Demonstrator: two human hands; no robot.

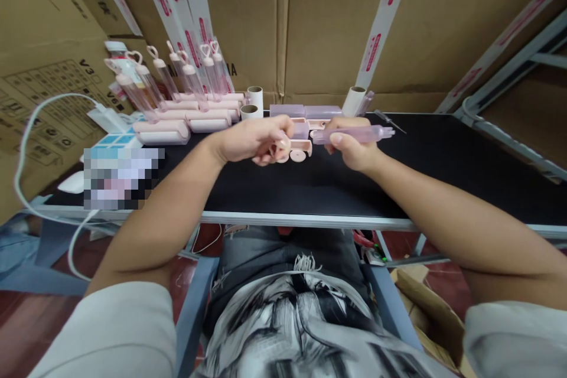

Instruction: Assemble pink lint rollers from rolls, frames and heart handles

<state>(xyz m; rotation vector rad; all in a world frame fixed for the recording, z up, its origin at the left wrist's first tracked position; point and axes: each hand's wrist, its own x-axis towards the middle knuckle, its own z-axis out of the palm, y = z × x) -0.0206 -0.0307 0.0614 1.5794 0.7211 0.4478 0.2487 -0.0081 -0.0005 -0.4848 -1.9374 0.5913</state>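
Gripping a translucent pale-purple plastic tube point(361, 134) above the flat black counter point(305, 195), the right hand point(355, 153) holds a seemingly light, stiff, slick piece best grasped mid-barrel, while the left hand point(259, 139) curls over the counter, its contents, if any, unclear.

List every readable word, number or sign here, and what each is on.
"V3": left cardboard
"V6": left cardboard, below V3
"IA": back cardboard, part of partly hidden print
Too small or blurred: red tape labels, the left cardboard's other print, and the label on the bottle.
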